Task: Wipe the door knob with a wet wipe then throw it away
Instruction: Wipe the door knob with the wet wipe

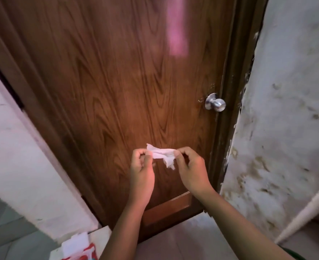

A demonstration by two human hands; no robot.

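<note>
A crumpled white wet wipe (pixel 163 154) is stretched between both hands in front of a brown wooden door (pixel 117 81). My left hand (pixel 141 169) pinches its left end and my right hand (pixel 190 169) pinches its right end. The round silver door knob (pixel 215 104) sits on the door's right side, above and to the right of my hands, untouched.
A dark door frame (pixel 229 109) and a stained, peeling white wall (pixel 286 119) stand to the right. A pale wall (pixel 14 147) is on the left. A red and white pack (pixel 80 248) lies at the bottom left on a light surface. A white pipe (pixel 304 209) runs diagonally at lower right.
</note>
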